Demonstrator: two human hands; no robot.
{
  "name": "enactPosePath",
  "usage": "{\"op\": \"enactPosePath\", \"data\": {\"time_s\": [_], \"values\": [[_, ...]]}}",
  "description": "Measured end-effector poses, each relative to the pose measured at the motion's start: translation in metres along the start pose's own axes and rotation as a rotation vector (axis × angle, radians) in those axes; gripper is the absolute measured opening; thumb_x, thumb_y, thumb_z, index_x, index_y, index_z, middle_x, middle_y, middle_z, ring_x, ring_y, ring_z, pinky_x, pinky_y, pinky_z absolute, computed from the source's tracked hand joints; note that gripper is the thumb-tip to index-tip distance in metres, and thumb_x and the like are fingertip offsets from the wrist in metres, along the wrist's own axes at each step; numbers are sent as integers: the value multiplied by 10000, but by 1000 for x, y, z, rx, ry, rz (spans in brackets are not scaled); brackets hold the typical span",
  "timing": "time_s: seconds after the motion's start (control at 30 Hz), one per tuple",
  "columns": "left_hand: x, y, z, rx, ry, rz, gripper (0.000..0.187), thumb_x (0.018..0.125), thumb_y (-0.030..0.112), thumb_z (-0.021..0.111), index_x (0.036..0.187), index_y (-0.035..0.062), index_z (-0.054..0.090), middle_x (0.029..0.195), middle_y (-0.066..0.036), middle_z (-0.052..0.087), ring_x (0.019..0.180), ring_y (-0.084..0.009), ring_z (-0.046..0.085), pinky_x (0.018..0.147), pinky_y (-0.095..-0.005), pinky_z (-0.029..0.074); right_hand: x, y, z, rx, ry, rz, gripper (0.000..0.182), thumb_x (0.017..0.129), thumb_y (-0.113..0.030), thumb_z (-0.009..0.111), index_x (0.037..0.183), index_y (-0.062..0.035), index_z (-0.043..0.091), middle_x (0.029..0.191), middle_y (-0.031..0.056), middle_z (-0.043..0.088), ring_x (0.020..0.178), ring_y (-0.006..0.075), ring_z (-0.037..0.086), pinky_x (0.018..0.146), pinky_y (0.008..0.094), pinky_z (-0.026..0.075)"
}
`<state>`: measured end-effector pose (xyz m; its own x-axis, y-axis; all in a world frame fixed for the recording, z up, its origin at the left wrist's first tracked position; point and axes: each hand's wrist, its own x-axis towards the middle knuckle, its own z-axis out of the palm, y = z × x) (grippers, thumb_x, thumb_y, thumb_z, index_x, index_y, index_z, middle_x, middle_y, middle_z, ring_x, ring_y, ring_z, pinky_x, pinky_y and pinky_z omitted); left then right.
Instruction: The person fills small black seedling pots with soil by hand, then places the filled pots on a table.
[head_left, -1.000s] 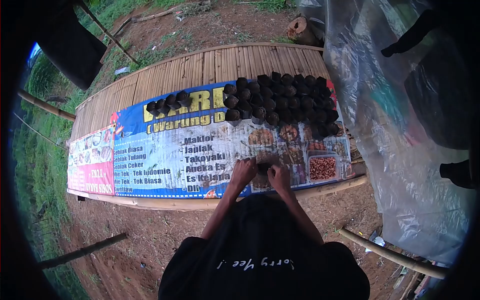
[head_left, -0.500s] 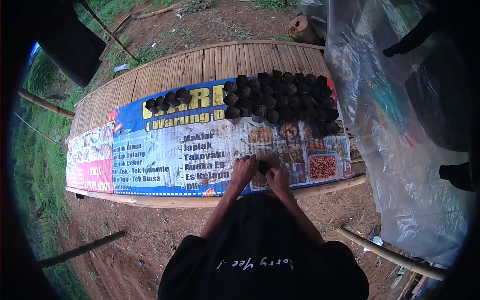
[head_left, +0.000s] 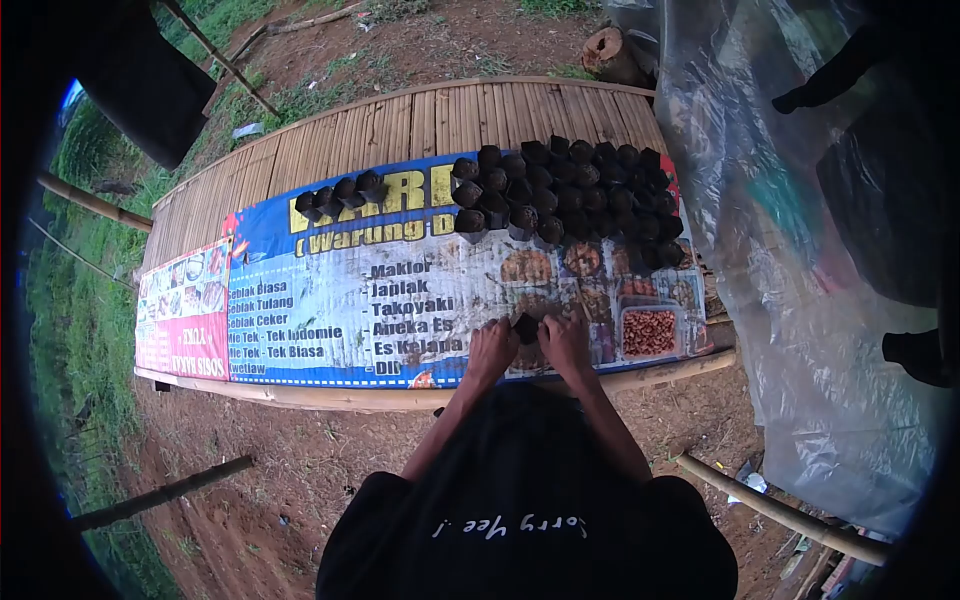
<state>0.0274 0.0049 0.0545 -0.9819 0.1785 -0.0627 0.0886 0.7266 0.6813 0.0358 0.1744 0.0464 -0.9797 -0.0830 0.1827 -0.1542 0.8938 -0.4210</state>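
Note:
Between my hands, near the front edge of the table, is a small black seedling bag (head_left: 526,328). My left hand (head_left: 493,348) has its fingers closed on the bag's left side. Gripping the opposite side is my right hand (head_left: 564,343), its fingers also bent in. How full this bag is, I cannot make out. Beyond my hands, to the right, several filled black seedling bags (head_left: 568,198) stand upright in close rows. A smaller row of similar bags (head_left: 345,191) sits farther left on the banner.
A printed banner (head_left: 300,270) covers much of the bamboo-slat table (head_left: 400,135). Clear plastic sheeting (head_left: 790,420) hangs along the right side. Bamboo poles (head_left: 785,507) jut out near the ground at the right, and a cut log (head_left: 612,55) lies behind the table.
My right hand has turned and moved slightly right and up, and my left hand slightly down. The black bag between them now shows its opening more squarely. The standing bags keep their places.

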Motion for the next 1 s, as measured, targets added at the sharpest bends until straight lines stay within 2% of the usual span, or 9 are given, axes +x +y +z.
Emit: {"op": "enactPosePath", "data": {"time_s": [0.17,0.23,0.33,0.47,0.53,0.67,0.73,0.83,1.0], "values": [[7,3,-13,-1,9,29,195,804,188,588,826,-5,582,819,-235,621,743,-414,614,735,-498,469,-7,-15,-13,21,62,7,129,800,-147,604,735,-37,586,762,134,646,800,377,555,757,471,431],[9,-4,-5,39,56,91,155,778,149,607,768,-2,573,763,-221,614,676,-411,602,626,-497,480,-12,-11,0,70,105,26,127,796,-138,611,725,-38,578,739,133,634,766,377,546,710,477,419],[8,-3,-4,35,66,120,149,775,149,611,769,5,574,764,-212,616,679,-409,604,630,-496,484,-18,-10,1,86,114,48,137,801,-148,614,721,-41,579,718,137,624,750,379,541,687,475,410],[8,-3,-5,27,77,127,147,778,150,612,776,7,576,766,-204,616,675,-410,603,627,-496,484,-21,-9,11,89,115,113,144,811,-152,611,718,-45,582,713,144,622,746,381,542,699,474,409],[10,-1,-7,24,54,139,146,781,152,610,784,9,576,766,-198,615,680,-409,604,629,-495,484,-21,-9,10,78,65,117,135,814,-179,601,738,-67,602,724,127,626,806,362,549,732,473,401],[10,3,-8,21,93,132,141,784,150,609,792,13,578,761,-197,611,684,-409,603,631,-495,483,-21,-14,6,75,139,114,136,822,-146,601,727,-49,597,705,148,618,752,382,541,722,479,402],[12,-1,-4,12,5,56,173,796,199,608,824,28,592,798,-191,618,722,-391,608,710,-492,465,-22,-12,14,96,155,115,149,820,-187,602,741,-60,610,726,126,629,783,361,546,742,473,401],[11,2,-7,33,56,85,163,798,198,606,825,37,595,800,-187,616,712,-385,607,712,-479,459,-22,-22,-4,102,95,128,146,826,-188,598,757,-63,626,743,117,642,790,347,543,762,461,396],[18,-1,-1,18,70,149,128,799,153,607,810,29,575,774,-184,602,700,-412,599,628,-506,476,-23,-16,9,74,76,116,147,831,-191,596,766,-66,638,753,112,651,811,334,534,784,446,388]]}}
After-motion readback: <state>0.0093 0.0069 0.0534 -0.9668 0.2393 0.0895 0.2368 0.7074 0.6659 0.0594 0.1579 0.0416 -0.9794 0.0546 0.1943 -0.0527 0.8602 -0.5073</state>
